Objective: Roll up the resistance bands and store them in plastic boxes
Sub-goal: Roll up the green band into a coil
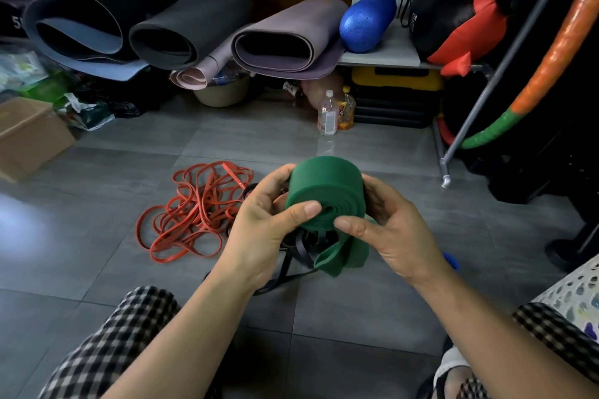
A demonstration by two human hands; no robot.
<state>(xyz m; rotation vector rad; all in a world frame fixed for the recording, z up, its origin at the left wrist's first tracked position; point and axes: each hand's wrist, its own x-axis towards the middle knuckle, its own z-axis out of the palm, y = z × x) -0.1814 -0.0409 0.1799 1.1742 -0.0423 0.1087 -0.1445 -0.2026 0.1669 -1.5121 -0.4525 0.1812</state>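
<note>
Well, the person sits low over the grey tiled floor (97, 220), checked trouser legs (123, 334) to either side, both hands raised in front of them. Between the hands is a wide green band (324, 185), wound into a thick roll whose open spiral end faces the person. The left hand (265, 223) wraps the roll from its own side, with the grip curled round it: fingers behind, thumb (304, 209) pressed flat on the near face of the spiral. The right hand (392, 230) takes the other side the same way, fingers curled round the back and thumb (351, 225) lying against the lower edge of the roll. So both grips are closed on the green band, and it hangs in the air above the floor, touching nothing else.

A loose end (343, 256) of the band, not yet wound, droops from under the roll and folds on itself below the right hand. Beneath the hands lies a tangle of thin black bands (291, 253), partly hidden by the left wrist. Just to the left of those, a heap of red bands (194, 210) sprawls in loops on the tiles.

Further back, rolled exercise mats (162, 29) in black, grey and mauve lie on a low shelf, with a blue foam roller (368, 21) beside them and a red and black bag (453, 16) at the right. Two bottles (327, 113) stand on the floor near a yellow and black case (397, 97). A cardboard box (29, 136) sits at the far left.
</note>
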